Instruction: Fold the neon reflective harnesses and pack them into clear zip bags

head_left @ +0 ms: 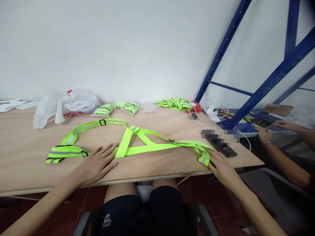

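A neon-yellow reflective harness vest [147, 150] with grey stripes and black buckles lies spread over the wooden table. My left hand [94, 165] rests flat near the table's front edge, fingers spread, the fingertips over a thin strap beside the bundled left end [65, 152] of the harness. On the right, my right hand [221, 167] touches the strap ends [204, 157] with its fingers stretched out. Part of those fingers is hard to make out against the strap. A dark phone [225, 148] lies just beyond that hand.
Along the wall are a white plastic bag [82, 101], bagged harnesses [103, 109] [129, 107] and a loose folded harness [176, 103]. A white cable [199, 125] crosses the right side. Blue rack posts [261, 78] rise there. Another person's hands [265, 133] work beyond them.
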### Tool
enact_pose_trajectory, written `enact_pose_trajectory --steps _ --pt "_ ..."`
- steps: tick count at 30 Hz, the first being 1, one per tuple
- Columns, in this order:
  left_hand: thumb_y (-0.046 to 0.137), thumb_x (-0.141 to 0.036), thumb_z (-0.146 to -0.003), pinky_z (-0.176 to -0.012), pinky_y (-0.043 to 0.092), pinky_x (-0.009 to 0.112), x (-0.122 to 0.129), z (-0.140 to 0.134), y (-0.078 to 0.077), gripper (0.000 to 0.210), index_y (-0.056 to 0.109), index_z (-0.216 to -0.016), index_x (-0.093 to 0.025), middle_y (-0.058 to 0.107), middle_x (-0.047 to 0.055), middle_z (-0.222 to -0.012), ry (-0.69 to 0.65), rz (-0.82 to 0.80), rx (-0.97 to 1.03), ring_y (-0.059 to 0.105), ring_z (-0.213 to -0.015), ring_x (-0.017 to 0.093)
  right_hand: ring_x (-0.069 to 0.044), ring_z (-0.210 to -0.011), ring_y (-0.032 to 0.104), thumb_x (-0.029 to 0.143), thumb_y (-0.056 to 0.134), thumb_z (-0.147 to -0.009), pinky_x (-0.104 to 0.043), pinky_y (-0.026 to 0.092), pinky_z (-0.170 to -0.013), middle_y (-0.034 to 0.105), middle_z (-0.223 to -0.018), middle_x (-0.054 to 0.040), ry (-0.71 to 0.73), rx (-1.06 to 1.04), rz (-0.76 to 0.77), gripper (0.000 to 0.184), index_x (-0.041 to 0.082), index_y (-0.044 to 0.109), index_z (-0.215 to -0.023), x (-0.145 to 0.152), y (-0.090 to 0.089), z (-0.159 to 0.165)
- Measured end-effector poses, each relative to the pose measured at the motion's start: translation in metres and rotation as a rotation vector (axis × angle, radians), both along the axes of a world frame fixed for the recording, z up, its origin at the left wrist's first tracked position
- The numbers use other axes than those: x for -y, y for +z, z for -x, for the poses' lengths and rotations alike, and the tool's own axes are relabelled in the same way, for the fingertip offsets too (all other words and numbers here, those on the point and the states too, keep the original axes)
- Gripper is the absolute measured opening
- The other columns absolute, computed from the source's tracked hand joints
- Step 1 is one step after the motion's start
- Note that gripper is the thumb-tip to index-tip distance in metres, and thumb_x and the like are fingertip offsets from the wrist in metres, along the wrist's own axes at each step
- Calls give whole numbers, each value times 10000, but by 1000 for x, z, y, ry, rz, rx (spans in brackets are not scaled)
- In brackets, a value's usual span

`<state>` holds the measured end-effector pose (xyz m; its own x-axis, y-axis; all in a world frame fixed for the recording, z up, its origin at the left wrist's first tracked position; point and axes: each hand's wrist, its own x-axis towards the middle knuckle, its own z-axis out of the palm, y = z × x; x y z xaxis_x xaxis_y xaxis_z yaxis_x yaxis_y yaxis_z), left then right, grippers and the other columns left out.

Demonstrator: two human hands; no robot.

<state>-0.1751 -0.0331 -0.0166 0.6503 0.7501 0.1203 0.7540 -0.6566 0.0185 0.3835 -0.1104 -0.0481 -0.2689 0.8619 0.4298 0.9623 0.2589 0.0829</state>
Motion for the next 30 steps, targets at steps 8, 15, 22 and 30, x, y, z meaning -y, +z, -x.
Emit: enact_pose_trajectory --steps 8,15,22,30 --pt "284 -528 -1043 -1200 231 573 15 -16 1 606 302 -1580 -248 231 99 -1636 90 67 76 258 -1507 315 -283 -899 704 253 495 -912 -425 500 -859 758 -922 -120 -54 -139 -377 268 201 749 -981 -63 107 65" --pt "266 -462 -1062 -1227 165 556 23 -16 7 519 422 -1521 -279 312 86 -1623 53 101 211 287 -1501 283 -258 -1200 608 243 668 -831 -364 465 -1004 638 -1356 -124 532 -263 301 477 171 634 -1302 -165 99 254" --pt "243 -460 -1066 -1226 132 577 23 -13 10 495 551 -1419 -301 336 59 -1615 17 182 216 313 -1491 278 -234 -963 668 36 517 -756 -301 466 -823 756 -1067 -62 431 -287 276 344 194 729 -976 -215 99 303" --pt "237 -377 -1055 -1209 133 611 14 -22 5 498 455 -1489 -266 269 81 -1638 70 207 164 243 -1518 274 -210 -925 661 79 439 -712 -294 468 -778 720 -995 -27 623 -675 20 368 211 620 -1004 -152 153 286"
